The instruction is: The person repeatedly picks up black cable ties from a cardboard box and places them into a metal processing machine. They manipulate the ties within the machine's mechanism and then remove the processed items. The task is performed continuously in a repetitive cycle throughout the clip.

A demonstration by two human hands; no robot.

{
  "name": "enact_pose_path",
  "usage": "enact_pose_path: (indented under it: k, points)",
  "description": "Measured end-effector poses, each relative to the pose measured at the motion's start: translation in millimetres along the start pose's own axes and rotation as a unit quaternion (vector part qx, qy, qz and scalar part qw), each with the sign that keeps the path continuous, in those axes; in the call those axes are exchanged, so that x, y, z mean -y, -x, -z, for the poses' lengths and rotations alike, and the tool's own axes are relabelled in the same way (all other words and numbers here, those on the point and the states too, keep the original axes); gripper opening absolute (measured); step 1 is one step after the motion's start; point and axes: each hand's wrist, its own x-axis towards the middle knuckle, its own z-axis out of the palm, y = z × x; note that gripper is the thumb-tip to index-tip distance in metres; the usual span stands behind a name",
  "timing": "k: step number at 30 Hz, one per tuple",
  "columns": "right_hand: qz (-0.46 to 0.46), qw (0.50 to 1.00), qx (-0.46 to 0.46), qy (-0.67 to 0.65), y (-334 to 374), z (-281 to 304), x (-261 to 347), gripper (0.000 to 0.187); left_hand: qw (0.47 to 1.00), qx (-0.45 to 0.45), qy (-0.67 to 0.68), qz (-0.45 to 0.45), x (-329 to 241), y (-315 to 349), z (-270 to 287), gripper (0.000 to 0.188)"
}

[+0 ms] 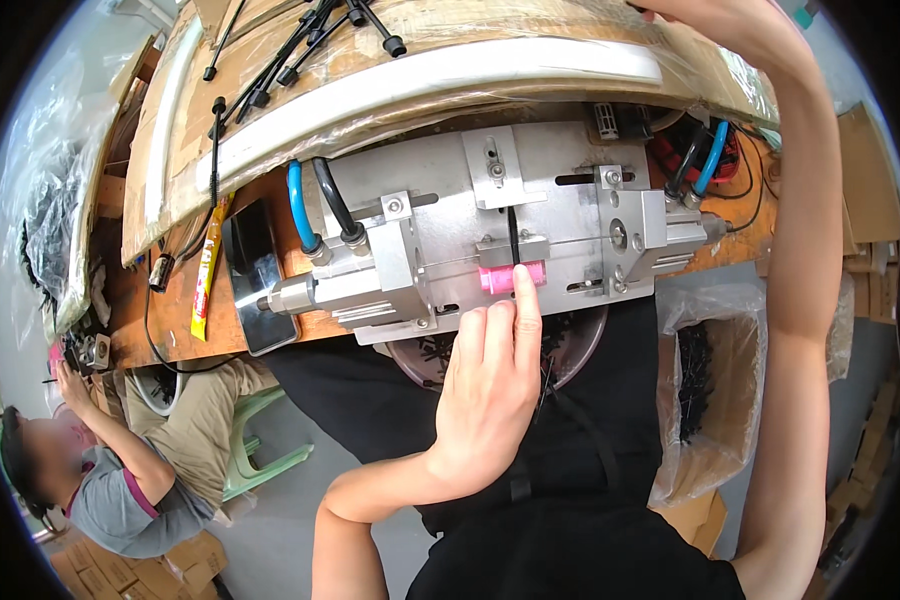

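My left hand [490,390] reaches up to the metal fixture [460,220], index finger stretched out and the other fingers curled. Its fingertip presses on the lower end of a thin black rod [513,235], over a pink block [495,278] at the fixture's front edge. The rod runs from a small metal bracket [494,170] at the back, across a notched metal rest. My right arm stretches far up the right side. Only part of my right hand [660,8] shows at the top edge, above the cardboard; its fingers are mostly cut off.
Several black rods with knobbed ends [310,40] lie on the plastic-wrapped cardboard [440,70]. A phone [255,260] and a yellow packet [208,270] lie left of the fixture. A bowl [590,345] and a lined box [715,400] hold black parts. Another person [130,490] sits at lower left.
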Motion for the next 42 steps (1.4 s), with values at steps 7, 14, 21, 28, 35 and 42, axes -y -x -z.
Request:
enact_pose_path:
  k: [7, 14, 21, 28, 35, 42]
  points:
    - [0.096, 0.930, -0.160, -0.317, 102, -49, -5, 0.013, 0.999, 0.037, -0.003, -0.012, 7, -11, 20, 0.064]
    - [0.154, 0.953, -0.203, -0.161, 182, -176, 66, 0.057, 0.960, -0.268, -0.067, 0.037, 66, -136, 67, 0.023]
    - [0.141, 0.963, -0.195, -0.125, 174, -206, 70, 0.061, 0.986, -0.047, 0.140, 0.080, 75, -144, 109, 0.015]
    - [0.118, 0.973, -0.166, -0.105, 179, -185, 70, 0.062, 0.976, -0.194, 0.068, 0.068, 31, -59, 60, 0.077]
    - [0.025, 0.964, -0.204, -0.168, 184, -153, 59, 0.044, 0.999, -0.032, 0.006, 0.000, -3, 3, 8, 0.069]
    - [-0.003, 0.960, -0.194, -0.201, 185, -146, 58, 0.042, 1.000, 0.002, -0.004, 0.000, 1, -3, 0, 0.070]
